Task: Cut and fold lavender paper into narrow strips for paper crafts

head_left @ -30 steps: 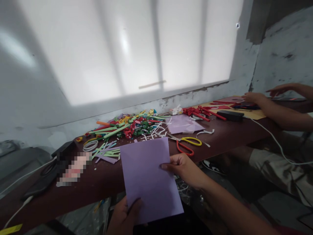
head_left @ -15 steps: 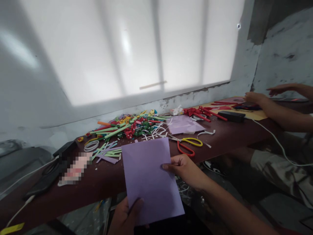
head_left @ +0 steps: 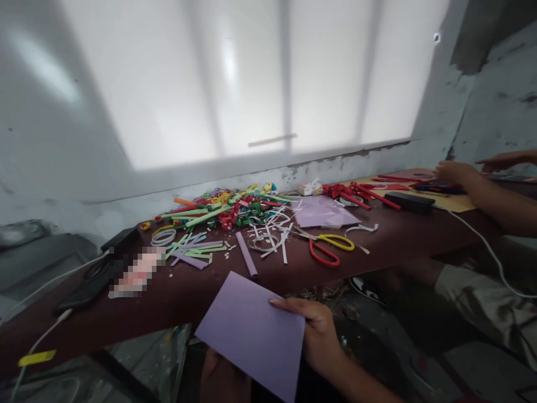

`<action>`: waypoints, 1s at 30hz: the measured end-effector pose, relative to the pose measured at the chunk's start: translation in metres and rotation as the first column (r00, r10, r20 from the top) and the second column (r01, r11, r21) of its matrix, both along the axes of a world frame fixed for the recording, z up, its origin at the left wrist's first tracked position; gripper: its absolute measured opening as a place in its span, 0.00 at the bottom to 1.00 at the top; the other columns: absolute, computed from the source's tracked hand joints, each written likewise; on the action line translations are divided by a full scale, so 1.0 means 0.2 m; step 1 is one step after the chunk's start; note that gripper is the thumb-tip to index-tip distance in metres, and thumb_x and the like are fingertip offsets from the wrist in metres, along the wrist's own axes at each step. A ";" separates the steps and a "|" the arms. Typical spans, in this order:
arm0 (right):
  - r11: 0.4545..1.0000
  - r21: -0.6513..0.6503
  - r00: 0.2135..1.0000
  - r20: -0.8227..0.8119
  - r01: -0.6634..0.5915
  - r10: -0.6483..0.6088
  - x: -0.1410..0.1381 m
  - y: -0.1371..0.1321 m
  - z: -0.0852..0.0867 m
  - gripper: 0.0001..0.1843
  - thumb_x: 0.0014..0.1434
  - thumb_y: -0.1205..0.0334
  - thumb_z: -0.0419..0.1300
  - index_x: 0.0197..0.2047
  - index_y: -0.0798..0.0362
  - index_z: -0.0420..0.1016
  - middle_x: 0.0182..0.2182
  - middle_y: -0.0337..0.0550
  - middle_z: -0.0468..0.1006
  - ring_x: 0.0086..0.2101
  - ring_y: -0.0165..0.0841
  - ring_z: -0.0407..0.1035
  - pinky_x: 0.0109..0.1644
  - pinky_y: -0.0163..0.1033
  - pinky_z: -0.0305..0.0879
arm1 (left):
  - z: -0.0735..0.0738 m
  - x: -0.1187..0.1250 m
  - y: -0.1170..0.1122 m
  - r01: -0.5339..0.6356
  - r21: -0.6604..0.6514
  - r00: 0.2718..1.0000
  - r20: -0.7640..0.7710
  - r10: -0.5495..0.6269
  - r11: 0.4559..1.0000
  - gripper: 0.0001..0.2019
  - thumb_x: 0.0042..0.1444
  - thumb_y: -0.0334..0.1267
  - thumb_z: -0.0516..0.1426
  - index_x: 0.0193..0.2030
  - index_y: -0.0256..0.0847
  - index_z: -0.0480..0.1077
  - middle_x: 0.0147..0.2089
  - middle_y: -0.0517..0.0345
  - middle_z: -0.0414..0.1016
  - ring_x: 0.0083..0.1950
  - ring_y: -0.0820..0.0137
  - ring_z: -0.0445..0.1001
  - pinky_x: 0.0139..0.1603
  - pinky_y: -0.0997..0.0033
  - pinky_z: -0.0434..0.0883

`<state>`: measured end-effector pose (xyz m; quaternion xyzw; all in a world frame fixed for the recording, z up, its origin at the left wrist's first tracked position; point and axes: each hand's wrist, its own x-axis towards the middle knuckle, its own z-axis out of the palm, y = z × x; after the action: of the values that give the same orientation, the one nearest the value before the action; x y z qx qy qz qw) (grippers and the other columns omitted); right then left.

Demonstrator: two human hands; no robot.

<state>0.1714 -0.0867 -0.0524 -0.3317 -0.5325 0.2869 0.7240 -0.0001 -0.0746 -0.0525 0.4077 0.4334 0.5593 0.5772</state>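
A purple sheet of paper [head_left: 251, 333] is tilted in front of me, just below the table's front edge. My right hand [head_left: 321, 336] pinches it at its upper right edge, thumb on the face and fingers behind. My left hand [head_left: 224, 375] is beneath the lower left of the sheet, dim, with its fingers hidden by the paper. Just beyond the sheet, a rolled purple paper tube [head_left: 246, 254] lies on the table. Scissors [head_left: 329, 246] with one red and one yellow handle rest to its right.
Behind are a purple paper stack [head_left: 323, 211], a heap of coloured paper pieces [head_left: 235, 210] and loose strips [head_left: 195, 252]. A black box [head_left: 409, 202] with a white cable sits right. Another person's hand [head_left: 457, 172] works at the far right. A black pouch [head_left: 84, 291] lies left.
The purple sheet has turned and moved lower. My left hand has gone from its front to underneath. The view shifted slightly, uncovering the paper tube.
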 end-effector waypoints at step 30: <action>0.952 -0.303 0.981 -0.193 -0.035 -0.025 0.13 0.02 0.16 0.23 0.49 0.42 0.76 0.34 0.55 0.84 0.26 0.47 0.81 0.22 0.36 0.73 0.25 0.37 0.70 | 0.22 -0.08 0.24 0.272 0.085 0.937 -0.251 -0.243 0.959 0.26 0.49 0.62 0.66 0.33 0.36 0.79 0.24 0.57 0.78 0.25 0.67 0.74 0.28 0.70 0.71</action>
<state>0.1968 -0.0828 -0.0206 -0.4083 -0.4096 0.3984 0.7119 -0.0166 -0.0273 -0.0082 0.5585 0.4083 0.4506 0.5642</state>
